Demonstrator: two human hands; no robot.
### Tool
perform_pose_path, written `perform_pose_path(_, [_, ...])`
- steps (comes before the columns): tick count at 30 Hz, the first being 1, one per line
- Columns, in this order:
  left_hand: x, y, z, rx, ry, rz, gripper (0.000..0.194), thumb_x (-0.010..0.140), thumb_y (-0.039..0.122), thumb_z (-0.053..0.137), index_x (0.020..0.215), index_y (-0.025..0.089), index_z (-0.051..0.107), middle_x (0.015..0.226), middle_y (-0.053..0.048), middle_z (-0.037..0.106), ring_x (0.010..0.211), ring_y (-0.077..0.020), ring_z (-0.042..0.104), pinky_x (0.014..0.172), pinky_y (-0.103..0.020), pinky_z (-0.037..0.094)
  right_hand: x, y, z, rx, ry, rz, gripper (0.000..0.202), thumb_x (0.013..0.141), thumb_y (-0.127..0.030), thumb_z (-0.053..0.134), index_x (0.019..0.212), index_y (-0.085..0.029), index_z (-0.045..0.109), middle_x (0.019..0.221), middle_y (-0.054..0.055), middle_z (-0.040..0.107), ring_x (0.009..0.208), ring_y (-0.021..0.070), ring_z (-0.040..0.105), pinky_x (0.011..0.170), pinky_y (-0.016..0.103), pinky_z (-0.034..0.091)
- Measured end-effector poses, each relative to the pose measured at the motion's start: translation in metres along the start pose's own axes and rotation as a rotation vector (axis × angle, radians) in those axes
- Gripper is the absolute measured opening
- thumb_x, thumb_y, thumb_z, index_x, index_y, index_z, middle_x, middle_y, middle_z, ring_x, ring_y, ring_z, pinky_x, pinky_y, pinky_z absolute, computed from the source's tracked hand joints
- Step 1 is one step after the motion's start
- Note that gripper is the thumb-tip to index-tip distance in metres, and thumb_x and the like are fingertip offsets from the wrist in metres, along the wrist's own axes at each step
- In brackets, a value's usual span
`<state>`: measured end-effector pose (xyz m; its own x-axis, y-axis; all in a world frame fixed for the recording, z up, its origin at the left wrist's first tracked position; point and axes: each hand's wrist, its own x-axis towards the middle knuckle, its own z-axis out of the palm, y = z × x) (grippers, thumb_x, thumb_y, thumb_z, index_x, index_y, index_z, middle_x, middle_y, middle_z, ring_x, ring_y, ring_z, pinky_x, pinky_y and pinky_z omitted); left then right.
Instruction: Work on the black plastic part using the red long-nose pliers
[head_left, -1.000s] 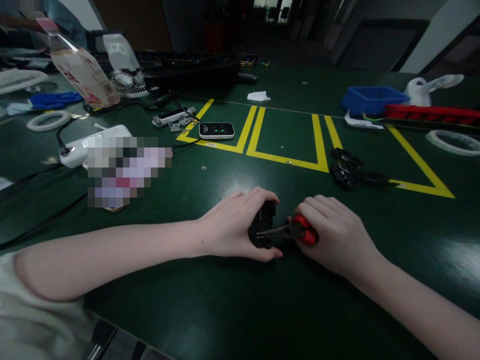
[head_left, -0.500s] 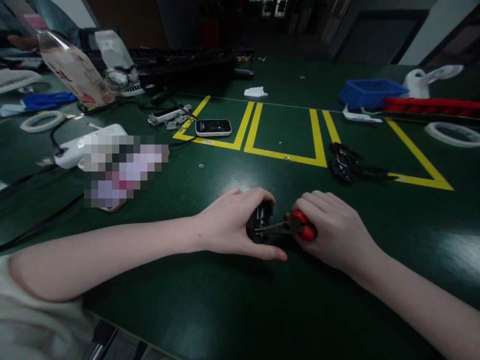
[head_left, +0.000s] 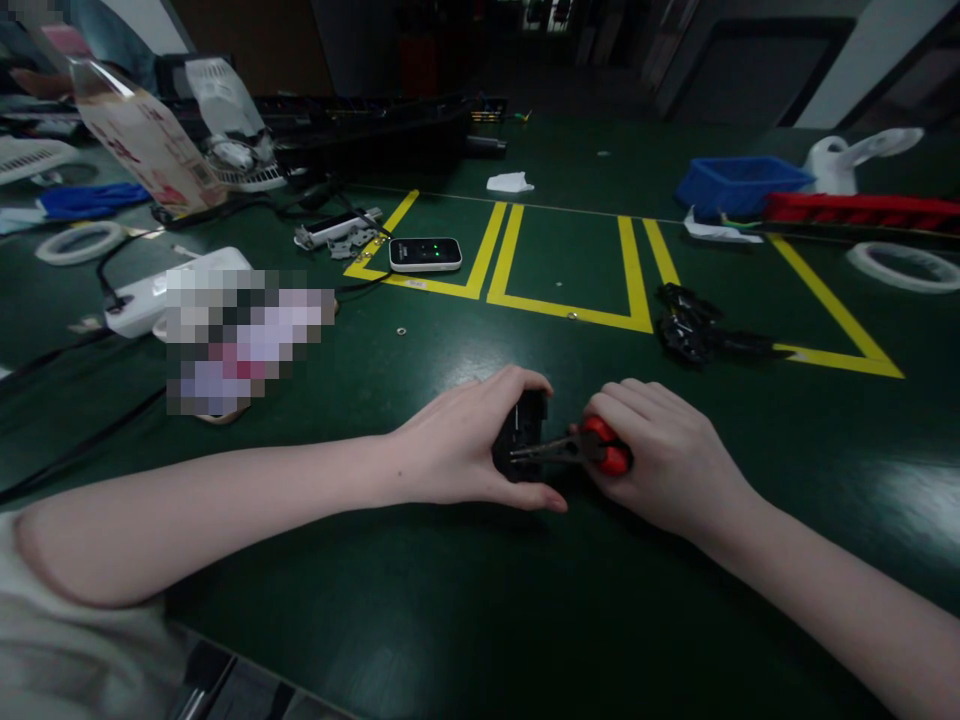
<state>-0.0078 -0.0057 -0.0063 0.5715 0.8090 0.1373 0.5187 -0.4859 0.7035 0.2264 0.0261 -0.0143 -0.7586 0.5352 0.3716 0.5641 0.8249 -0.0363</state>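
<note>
A small black plastic part (head_left: 531, 420) is gripped in my left hand (head_left: 480, 440), between the thumb below and the fingers above. Its open side faces right, and its exact kind does not show. My right hand (head_left: 656, 450) is closed around the red handles of a pair of long-nose pliers (head_left: 559, 450). The pliers point left, and their narrow jaws reach into or against the black part. Whether the tips pinch anything cannot be made out. Both hands are just above the green table (head_left: 480, 620).
Ahead lie a small device with a green light (head_left: 425, 254), yellow tape outlines (head_left: 570, 314) and a crumpled black plastic bag (head_left: 690, 325). On the left are a white power strip (head_left: 180, 290) and a bottle (head_left: 142, 130). A blue bin (head_left: 739, 185) and tape roll (head_left: 904, 267) stand right.
The black part has tilted slightly in my left hand, and the left thumb has shifted a little up and left. The pliers stay at the part, with the right hand almost unmoved.
</note>
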Motion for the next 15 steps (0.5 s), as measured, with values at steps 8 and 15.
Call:
perform_pose_path(8, [0.0015, -0.0011, -0.001, 0.063, -0.035, -0.017, 0.08, 0.073, 0.071, 0.072, 0.126, 0.017, 0.048, 0.113, -0.01, 0.064, 0.092, -0.0272, 0.065, 0.072, -0.036, 0.051, 0.0004, -0.0008, 0.0005, 0.001, -0.011, 0.007, 0.007, 0.078, -0.018, 0.056, 0.076, -0.021, 0.05, 0.072, 0.006, 0.057, 0.063, 0.0191, 0.049, 0.057, 0.031, 0.039])
perform_pose_path(15, [0.0041, -0.003, -0.0034, 0.076, -0.094, -0.009, 0.078, 0.071, 0.08, 0.065, 0.118, 0.018, 0.052, 0.107, -0.009, 0.068, 0.087, -0.0262, 0.065, 0.072, -0.036, 0.049, -0.0007, -0.0013, -0.0002, 0.017, -0.011, 0.002, 0.006, 0.079, -0.019, 0.055, 0.075, -0.021, 0.05, 0.071, 0.005, 0.057, 0.063, 0.0189, 0.048, 0.057, 0.031, 0.038])
